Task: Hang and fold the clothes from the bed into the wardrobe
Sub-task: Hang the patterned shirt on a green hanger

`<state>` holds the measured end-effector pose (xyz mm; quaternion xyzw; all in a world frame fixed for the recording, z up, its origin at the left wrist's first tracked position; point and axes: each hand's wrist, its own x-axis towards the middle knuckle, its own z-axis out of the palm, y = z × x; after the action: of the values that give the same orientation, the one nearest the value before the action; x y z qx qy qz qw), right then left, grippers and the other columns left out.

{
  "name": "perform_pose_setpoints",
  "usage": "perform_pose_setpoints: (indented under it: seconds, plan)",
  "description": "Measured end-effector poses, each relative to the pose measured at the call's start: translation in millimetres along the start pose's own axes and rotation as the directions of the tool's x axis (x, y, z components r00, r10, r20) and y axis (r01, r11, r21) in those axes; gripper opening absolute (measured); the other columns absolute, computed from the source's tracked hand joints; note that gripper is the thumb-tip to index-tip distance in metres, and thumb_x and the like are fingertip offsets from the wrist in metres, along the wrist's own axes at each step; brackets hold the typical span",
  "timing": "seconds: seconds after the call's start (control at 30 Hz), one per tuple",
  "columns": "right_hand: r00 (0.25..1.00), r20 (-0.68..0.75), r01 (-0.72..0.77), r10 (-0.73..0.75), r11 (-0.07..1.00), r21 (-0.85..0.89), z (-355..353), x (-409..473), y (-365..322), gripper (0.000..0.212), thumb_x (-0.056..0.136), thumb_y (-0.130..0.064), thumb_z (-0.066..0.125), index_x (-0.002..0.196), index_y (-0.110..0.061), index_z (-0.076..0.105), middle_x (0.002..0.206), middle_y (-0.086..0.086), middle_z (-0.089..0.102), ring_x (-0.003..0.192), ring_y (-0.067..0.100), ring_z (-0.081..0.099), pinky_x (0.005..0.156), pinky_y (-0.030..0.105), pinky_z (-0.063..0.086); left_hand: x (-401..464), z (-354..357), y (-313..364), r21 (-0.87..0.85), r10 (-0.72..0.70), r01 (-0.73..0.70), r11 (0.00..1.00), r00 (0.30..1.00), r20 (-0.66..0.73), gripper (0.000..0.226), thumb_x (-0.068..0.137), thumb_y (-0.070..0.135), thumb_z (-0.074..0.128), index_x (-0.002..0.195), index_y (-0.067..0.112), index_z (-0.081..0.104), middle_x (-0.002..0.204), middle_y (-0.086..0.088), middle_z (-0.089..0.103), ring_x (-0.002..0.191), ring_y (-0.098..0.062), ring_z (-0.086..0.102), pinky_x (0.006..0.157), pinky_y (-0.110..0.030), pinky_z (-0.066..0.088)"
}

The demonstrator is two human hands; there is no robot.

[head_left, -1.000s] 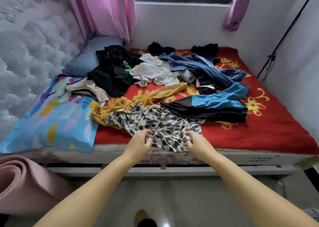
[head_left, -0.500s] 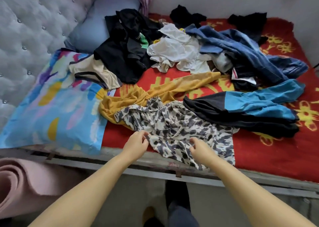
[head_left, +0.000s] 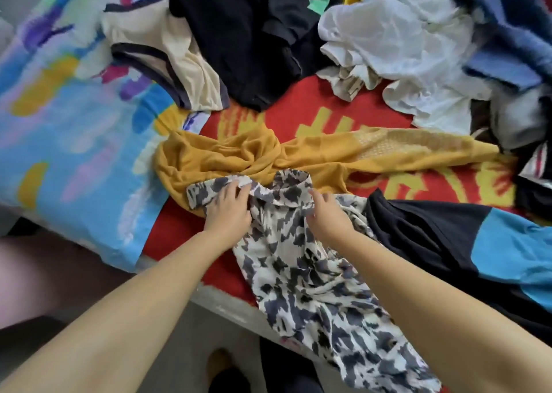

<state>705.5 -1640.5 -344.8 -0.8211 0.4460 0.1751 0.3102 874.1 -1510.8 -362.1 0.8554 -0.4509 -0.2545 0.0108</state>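
Leopard-print garment (head_left: 301, 273) lies stretched from its collar end between the fingertips down past the bed edge (head_left: 227, 307) toward the lower right, left hand (head_left: 228, 210) and right hand (head_left: 327, 215) each pinching that far end, just short of the mustard top (head_left: 239, 156)

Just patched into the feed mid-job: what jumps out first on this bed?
Both hands hold the black-and-white patterned garment, which trails off the bed's near edge: the left hand grips its upper left part, the right hand is at its collar. Just behind it a mustard-yellow garment stretches across the red blanket. A bright blue patterned pillow lies at left.
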Motion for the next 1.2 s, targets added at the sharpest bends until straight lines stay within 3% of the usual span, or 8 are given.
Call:
perform_pose_setpoints:
  seconds: [0.13, 0.23, 0.37, 0.53, 0.63, 0.8, 1.1, 1.2]
  plan:
    - [0.982, -0.174, 0.084, -0.075, 0.995, 0.047, 15.9, 40.0, -1.7, 0.066, 0.094, -0.013, 0.052, 0.151, -0.016, 0.019, 0.151, 0.008, 0.028, 0.131, 0.028, 0.036, 0.100, 0.038, 0.041, 30.3, 12.5, -16.5, 0.198, 0.030, -0.001, 0.980, 0.989, -0.147, 0.064, 0.095, 0.027, 0.046, 0.151, 0.019, 0.017, 0.154, -0.004, 0.023, 0.143, -0.022, 0.018, 0.115, -0.041, 0.013]
    - [0.996, -0.037, -0.070, 0.079, 0.977, 0.201, 26.9, 52.4, -0.8, 0.073, 0.092, -0.021, 0.058, 0.151, -0.020, 0.015, 0.137, 0.006, 0.047, 0.114, 0.024, 0.053, 0.090, 0.040, 0.050, 41.3, 20.2, -25.1, 0.264, -0.012, 0.019, 0.964, 1.000, -0.028, 0.065, 0.096, 0.033, 0.047, 0.151, 0.022, 0.014, 0.146, -0.002, 0.039, 0.131, -0.024, 0.036, 0.109, -0.041, 0.023]
    - [0.986, 0.077, -0.159, 0.145, 0.960, 0.230, 37.6, 40.6, 6.5, 0.041, 0.094, -0.017, 0.048, 0.135, -0.015, 0.045, 0.107, 0.009, 0.064, 0.093, 0.025, 0.060, 0.072, 0.031, 0.045, 36.0, 18.4, -18.9, 0.166, -0.012, -0.002, 0.986, 0.996, 0.084, 0.043, 0.097, 0.010, 0.039, 0.139, 0.021, 0.035, 0.128, -0.006, 0.057, 0.110, -0.030, 0.054, 0.094, -0.040, 0.034]
    - [0.973, 0.000, -0.202, 0.229, 0.858, 0.472, 30.0, 1.4, 6.3, 0.036, 0.097, -0.011, 0.033, 0.128, -0.018, 0.049, 0.095, 0.010, 0.067, 0.076, 0.026, 0.067, 0.056, 0.031, 0.049, -9.4, 3.0, -8.9, 0.054, 0.111, -0.108, 0.993, 0.993, -0.047, 0.015, 0.095, 0.008, 0.040, 0.108, 0.011, 0.047, 0.096, -0.007, 0.064, 0.088, -0.032, 0.058, 0.081, -0.037, 0.034]
    - [0.965, -0.044, -0.147, 0.260, 0.669, 0.728, 13.1, -31.4, -7.2, 0.033, 0.098, -0.008, 0.030, 0.107, -0.030, 0.052, 0.099, 0.003, 0.065, 0.080, 0.020, 0.071, 0.073, 0.045, 0.059, -55.7, -7.5, -6.5, -0.167, 0.252, -0.282, 0.945, 0.951, -0.180, 0.007, 0.095, 0.008, 0.047, 0.098, 0.005, 0.051, 0.085, -0.011, 0.060, 0.078, -0.034, 0.058, 0.069, -0.038, 0.038]
    - [0.982, -0.114, 0.027, 0.148, 0.492, 0.870, -24.6, -93.0, -53.7, 0.032, 0.098, -0.003, 0.034, 0.107, -0.023, 0.058, 0.106, 0.006, 0.064, 0.091, 0.018, 0.065, 0.074, 0.029, 0.058, -143.2, -28.6, 7.6, -0.220, 0.488, -0.517, 0.827, 0.855, -0.175, 0.013, 0.093, 0.014, 0.051, 0.096, 0.002, 0.056, 0.086, -0.011, 0.061, 0.081, -0.029, 0.058, 0.067, -0.036, 0.043]
    - [0.982, -0.165, 0.182, -0.089, 0.249, 0.951, -51.4, -249.2, -149.0, 0.025, 0.099, -0.004, 0.038, 0.095, -0.013, 0.061, 0.088, 0.009, 0.065, 0.074, 0.019, 0.062, 0.071, 0.033, 0.052, -268.3, -127.7, 2.1, -0.243, 0.589, -0.711, 0.660, 0.690, -0.420, 0.020, 0.092, 0.028, 0.052, 0.093, 0.009, 0.060, 0.078, 0.001, 0.061, 0.069, -0.009, 0.052, 0.062, -0.023, 0.040]
    - [0.964, -0.197, 0.241, -0.180, 0.277, 0.930, -54.2, -295.8, -183.0, 0.025, 0.097, -0.004, 0.038, 0.089, -0.011, 0.061, 0.074, 0.005, 0.062, 0.064, 0.015, 0.058, 0.058, 0.027, 0.048, -313.3, -172.0, -5.8, -0.275, 0.467, -0.747, 0.605, 0.613, -0.638, 0.024, 0.091, 0.036, 0.052, 0.083, 0.014, 0.053, 0.073, 0.009, 0.050, 0.066, -0.005, 0.045, 0.062, -0.016, 0.038]
